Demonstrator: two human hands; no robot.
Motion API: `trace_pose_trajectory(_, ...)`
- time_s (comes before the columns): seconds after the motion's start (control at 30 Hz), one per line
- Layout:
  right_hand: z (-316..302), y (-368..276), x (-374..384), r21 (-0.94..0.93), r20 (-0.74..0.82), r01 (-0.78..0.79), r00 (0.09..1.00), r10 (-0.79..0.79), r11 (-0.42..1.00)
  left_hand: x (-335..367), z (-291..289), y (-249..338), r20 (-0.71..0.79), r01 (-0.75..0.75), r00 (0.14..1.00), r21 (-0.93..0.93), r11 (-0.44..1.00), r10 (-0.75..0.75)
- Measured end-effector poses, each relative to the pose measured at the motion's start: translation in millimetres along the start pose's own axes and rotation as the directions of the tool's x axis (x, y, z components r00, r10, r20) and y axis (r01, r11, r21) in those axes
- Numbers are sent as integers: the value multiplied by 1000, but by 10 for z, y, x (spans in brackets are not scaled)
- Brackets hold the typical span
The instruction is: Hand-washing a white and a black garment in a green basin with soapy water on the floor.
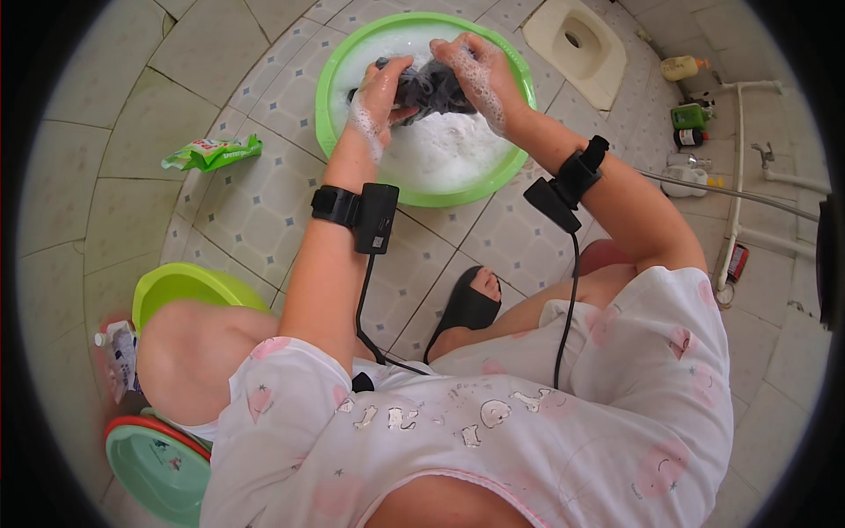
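Observation:
A dark grey, wet piece of cloth (431, 91) is stretched between my two hands above a round green basin (327, 132). My left hand (378, 95) grips its left end, thumb on top and fingers partly hidden beneath. At the other end, my right hand (480, 77) is closed on the cloth, with its fingers bent over it. White suds (449, 150) fill much of the basin, and foam clings to both hands and wrists. The cloth's exact kind cannot be made out.
A squat toilet (576, 40) lies beyond the basin to the right. Bottles (689, 116) and pipes (738, 176) line the right wall. A green packet (214, 153) lies on the left; a yellow-green basin (189, 286) and stacked basins (154, 475) sit near my knee.

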State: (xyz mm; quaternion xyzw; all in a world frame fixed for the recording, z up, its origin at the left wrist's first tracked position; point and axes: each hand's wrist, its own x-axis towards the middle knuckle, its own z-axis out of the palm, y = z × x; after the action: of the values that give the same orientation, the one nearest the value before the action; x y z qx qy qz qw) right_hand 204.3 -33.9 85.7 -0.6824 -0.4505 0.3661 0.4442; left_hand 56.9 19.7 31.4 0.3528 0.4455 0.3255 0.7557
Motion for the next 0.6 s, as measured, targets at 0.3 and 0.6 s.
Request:
trace_pose_trajectory(0.3,-45,-665,3,301,67,-40,998,20,953,-14,-49,128,185,-13,982,209,978,-27)
trace_pose_trajectory(0.6,-817,-866,273,240,196,-109,979,61,965,-130,229,357,590,169,807,-213,962,-11)
